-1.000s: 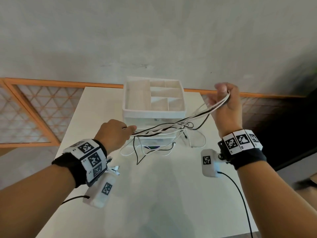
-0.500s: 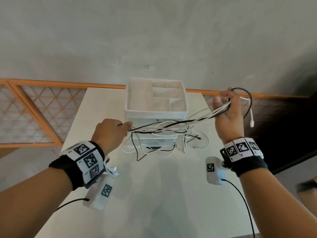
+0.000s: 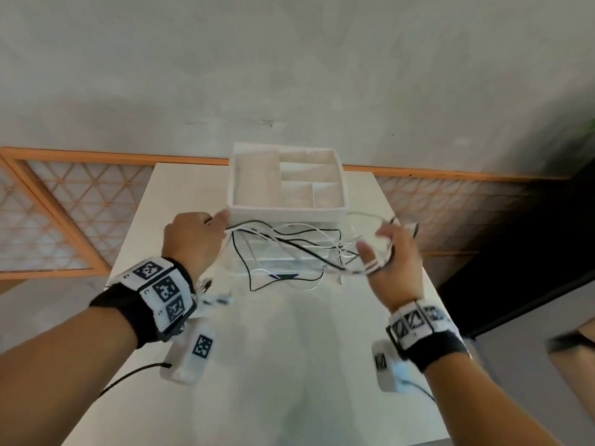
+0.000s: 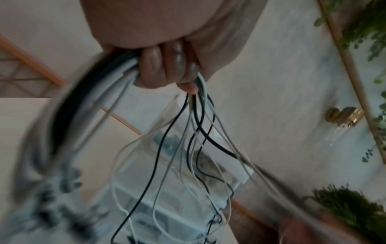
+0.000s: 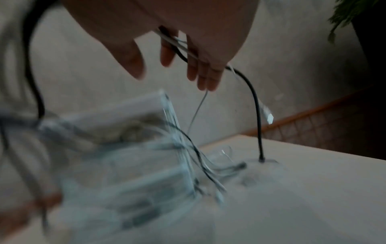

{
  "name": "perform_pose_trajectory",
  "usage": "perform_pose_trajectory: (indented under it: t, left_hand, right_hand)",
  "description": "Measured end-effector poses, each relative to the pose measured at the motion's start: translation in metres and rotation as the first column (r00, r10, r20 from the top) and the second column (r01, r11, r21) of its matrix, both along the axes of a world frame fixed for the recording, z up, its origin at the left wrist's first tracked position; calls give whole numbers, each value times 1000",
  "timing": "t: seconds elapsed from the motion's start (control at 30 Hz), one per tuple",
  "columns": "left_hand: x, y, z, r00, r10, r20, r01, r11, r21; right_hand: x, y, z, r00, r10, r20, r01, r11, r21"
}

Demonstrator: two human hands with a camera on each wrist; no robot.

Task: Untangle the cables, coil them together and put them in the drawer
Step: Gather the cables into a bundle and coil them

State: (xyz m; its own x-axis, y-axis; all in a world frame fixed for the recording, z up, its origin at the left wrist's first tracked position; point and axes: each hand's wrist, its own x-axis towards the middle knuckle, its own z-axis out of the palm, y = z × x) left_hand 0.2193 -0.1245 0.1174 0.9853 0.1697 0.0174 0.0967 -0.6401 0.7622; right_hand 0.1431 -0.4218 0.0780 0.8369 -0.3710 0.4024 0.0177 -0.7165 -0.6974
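A tangle of thin black and white cables [image 3: 289, 243] hangs slack between my two hands, in front of the clear drawer unit [image 3: 283, 263]. My left hand [image 3: 193, 239] grips one bunched end in a fist; the left wrist view shows its fingers [image 4: 165, 66] curled round the cables [image 4: 188, 132]. My right hand [image 3: 397, 252] is spread with straight fingers; white strands lie across its thumb. In the blurred right wrist view the cables [image 5: 253, 99] run between its fingers [image 5: 200, 71], and a black end touches the table beside a white plug [image 5: 268, 115].
A white divided tray [image 3: 286, 212] sits on top of the drawer unit at the far middle of the white table [image 3: 289, 365]. An orange lattice rail [image 3: 64, 204] and a grey wall stand behind. Dark furniture borders the table's right side.
My right hand dropped from its raised position and came in toward the left, its fingers opening out. The taut bundle has gone slack into loops. The left hand rose slightly toward the tray.
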Motion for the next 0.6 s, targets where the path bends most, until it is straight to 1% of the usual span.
perform_pose_trajectory:
  t: [0.03, 0.07, 0.1, 0.13, 0.17, 0.2, 0.23, 0.3, 0.33, 0.37, 0.4, 0.43, 0.47, 0.5, 0.53, 0.6]
  left_hand:
    - [1, 3, 5, 999, 17, 48, -15, 998, -54]
    - [2, 5, 10, 996, 28, 83, -20, 994, -103]
    - [3, 6, 14, 994, 27, 105, -11, 989, -146]
    - [4, 6, 17, 993, 10, 119, 11, 984, -180]
    - [4, 5, 19, 991, -19, 132, 45, 979, -199]
    - [5, 3, 21, 989, -51, 142, 79, 976, -201]
    - [5, 1, 23, 986, -77, 147, 105, 975, -196]
    - [4, -3, 30, 982, -116, 147, 144, 970, -194]
    - [2, -4, 34, 979, -140, 147, 167, 967, -193]
    - [0, -6, 38, 975, -170, 146, 196, 962, -190]
    - [-3, -8, 43, 968, -204, 145, 229, 956, -185]
    - [-6, -10, 47, 960, -242, 144, 266, 947, -181]
    - [-9, -13, 51, 950, -278, 143, 301, 938, -171]
    - [-11, -17, 55, 941, -306, 140, 327, 933, -154]
    - [-13, -20, 59, 936, -324, 139, 341, 930, -134]
    - [-14, -22, 64, 933, -321, 163, 341, 933, -111]
  right_hand:
    - [-9, -5, -22, 974, -22, -225, 2, 996, -92]
    - [-19, -9, -41, 878, -12, -478, -71, 985, -156]
    - [-27, -12, -53, 725, 21, -688, -189, 967, -170]
    - [-33, -14, -60, 577, 58, -815, -300, 943, -146]
    - [-35, -14, -56, 487, 80, -870, -364, 924, -119]
    - [-32, -13, -46, 464, 91, -881, -383, 917, -108]
    - [-26, -9, -31, 494, 78, -866, -375, 918, -131]
    - [-10, 3, 4, 604, -8, -797, -324, 911, -255]
    - [-2, 9, 24, 689, -52, -722, -277, 903, -329]
    - [4, 17, 41, 787, -66, -614, -213, 904, -370]
    - [10, 26, 57, 880, -15, -475, -175, 919, -353]
    - [14, 37, 69, 935, 95, -340, -200, 936, -288]
    - [17, 51, 78, 945, 237, -225, -283, 938, -202]
    - [21, 64, 85, 918, 371, -138, -388, 913, -125]
    - [26, 76, 88, 876, 473, -92, -480, 875, -61]
    - [33, 92, 89, 799, 597, -73, -591, 801, 93]
